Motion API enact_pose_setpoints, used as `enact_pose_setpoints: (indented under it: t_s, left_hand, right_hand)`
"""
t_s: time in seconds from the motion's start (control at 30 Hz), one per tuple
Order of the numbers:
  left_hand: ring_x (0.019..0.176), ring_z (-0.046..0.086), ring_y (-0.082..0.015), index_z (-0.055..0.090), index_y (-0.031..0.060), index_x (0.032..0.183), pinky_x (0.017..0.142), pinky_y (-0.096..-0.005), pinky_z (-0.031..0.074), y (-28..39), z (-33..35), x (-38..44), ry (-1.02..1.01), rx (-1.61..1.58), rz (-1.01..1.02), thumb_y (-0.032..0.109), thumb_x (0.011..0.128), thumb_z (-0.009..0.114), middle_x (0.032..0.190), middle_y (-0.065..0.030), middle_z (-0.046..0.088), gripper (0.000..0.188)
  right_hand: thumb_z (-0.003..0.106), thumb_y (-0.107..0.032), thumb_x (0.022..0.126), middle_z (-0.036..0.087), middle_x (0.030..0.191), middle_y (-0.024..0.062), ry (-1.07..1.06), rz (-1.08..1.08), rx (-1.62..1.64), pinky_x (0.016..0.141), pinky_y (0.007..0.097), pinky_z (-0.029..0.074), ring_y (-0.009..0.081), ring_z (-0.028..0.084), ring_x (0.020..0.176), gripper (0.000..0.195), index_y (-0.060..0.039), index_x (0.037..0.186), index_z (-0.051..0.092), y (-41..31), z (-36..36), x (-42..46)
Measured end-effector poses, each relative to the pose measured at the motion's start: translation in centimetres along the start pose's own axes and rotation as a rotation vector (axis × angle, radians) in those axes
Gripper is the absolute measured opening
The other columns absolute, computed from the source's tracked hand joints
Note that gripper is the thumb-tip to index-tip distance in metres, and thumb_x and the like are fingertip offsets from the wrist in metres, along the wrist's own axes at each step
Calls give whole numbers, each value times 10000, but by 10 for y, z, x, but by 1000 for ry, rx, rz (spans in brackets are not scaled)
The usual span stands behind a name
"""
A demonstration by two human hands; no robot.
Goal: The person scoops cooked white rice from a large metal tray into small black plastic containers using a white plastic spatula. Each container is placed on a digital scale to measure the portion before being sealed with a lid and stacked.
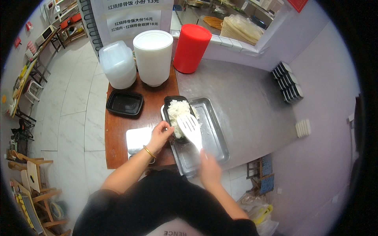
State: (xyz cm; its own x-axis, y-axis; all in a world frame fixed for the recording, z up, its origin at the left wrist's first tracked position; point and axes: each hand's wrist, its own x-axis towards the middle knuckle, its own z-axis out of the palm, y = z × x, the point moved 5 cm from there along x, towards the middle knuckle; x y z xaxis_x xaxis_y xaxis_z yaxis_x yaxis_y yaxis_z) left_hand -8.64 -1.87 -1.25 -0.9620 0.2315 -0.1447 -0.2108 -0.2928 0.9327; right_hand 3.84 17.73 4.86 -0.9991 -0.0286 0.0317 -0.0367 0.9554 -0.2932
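My left hand (161, 135) grips the near left rim of a black plastic takeaway container (167, 102) filled with white rice (178, 109). The container is tilted over the left side of a shallow stainless steel tray (217, 141). In my right hand (210, 168), slightly blurred, is the handle of a white slotted spatula (192, 129). Its slotted head lies against the rice and hides part of it. Left of my left hand, a small scale with a shiny metal plate (138, 138) rests on the wooden board, partly covered by my wrist.
A black container with nothing in it (125, 103) sits on the brown wooden board (115, 135). Behind it stand stacked clear lids (118, 65), stacked white tubs (153, 59) and a red cylinder (192, 48). The metal counter (248, 103) extends right to black switches (288, 82) on the wall.
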Motion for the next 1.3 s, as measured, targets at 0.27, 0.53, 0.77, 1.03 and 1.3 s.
enact_pose_setpoints:
  t_s: [0.27, 0.53, 0.77, 1.03, 1.3]
  left_hand:
    - [722, 468, -56, 482, 81, 825, 642, -206, 454, -6, -12, -6, 14, -107, -52, 138, 866, 589, 810, 31, 476, 129]
    - [713, 447, -41, 475, 87, 815, 640, -195, 422, -19, -25, -24, 7, 98, 43, 128, 867, 586, 798, 44, 473, 129]
    - [711, 461, -53, 447, 94, 786, 661, -221, 459, -19, -42, -33, 183, -219, -5, 108, 875, 572, 768, 37, 472, 154]
    - [716, 544, -111, 445, 86, 776, 629, -269, 522, -45, -113, -109, 450, -342, -44, 52, 876, 537, 797, -9, 524, 140]
    - [770, 537, -112, 467, 79, 786, 678, -285, 534, -71, -112, -141, 682, -459, 30, 86, 896, 530, 838, -15, 524, 127]
  right_hand:
    - [516, -15, 768, 524, 857, 99, 41, -171, -102, 554, 381, 480, 286, 580, 701, 480, -128, 1234, 493, -11, -16, 7]
    - [578, -54, 762, 560, 820, 63, 187, -205, 41, 551, 362, 477, 255, 588, 685, 432, -161, 1180, 552, -26, -53, 20]
    - [579, -71, 777, 594, 869, 87, 71, -159, 316, 639, 382, 473, 295, 592, 731, 422, -143, 1191, 550, 11, -19, 12]
    - [549, -106, 811, 605, 833, 136, 121, -63, 114, 659, 418, 476, 325, 591, 746, 343, -101, 1154, 550, 58, 48, 16]
    - [555, -137, 804, 613, 847, 141, 50, -38, 76, 648, 430, 481, 336, 601, 734, 308, -109, 1109, 579, 66, 67, 15]
